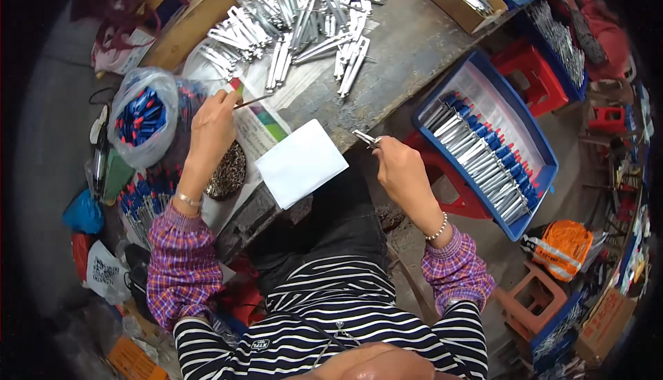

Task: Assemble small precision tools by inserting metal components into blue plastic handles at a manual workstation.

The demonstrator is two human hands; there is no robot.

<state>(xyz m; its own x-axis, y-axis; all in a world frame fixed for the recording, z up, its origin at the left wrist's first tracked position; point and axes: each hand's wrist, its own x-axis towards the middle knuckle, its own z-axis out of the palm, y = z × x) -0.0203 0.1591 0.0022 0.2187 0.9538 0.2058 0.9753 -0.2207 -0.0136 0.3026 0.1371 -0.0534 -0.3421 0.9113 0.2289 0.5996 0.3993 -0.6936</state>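
Note:
My left hand (213,126) is closed in a pinch on a thin dark rod (254,101) above the left part of the table. My right hand (404,173) grips a slim silver metal piece (364,138), its tip pointing to the far left. Between the hands, a blank white sheet (302,162) lies at the table's near edge. Beside my left wrist is a round heap of small brownish metal parts (226,173). Farther off, a pile of silver metal pieces (293,17) covers printed paper on the table.
At right, a blue tray (545,162) holds rows of silver pieces with blue and red ends, near red stools (535,83). On the left stands a clear plastic bag (124,145) of blue and red parts. A cardboard box (476,24) sits far right; another person's arm (585,38) is beyond.

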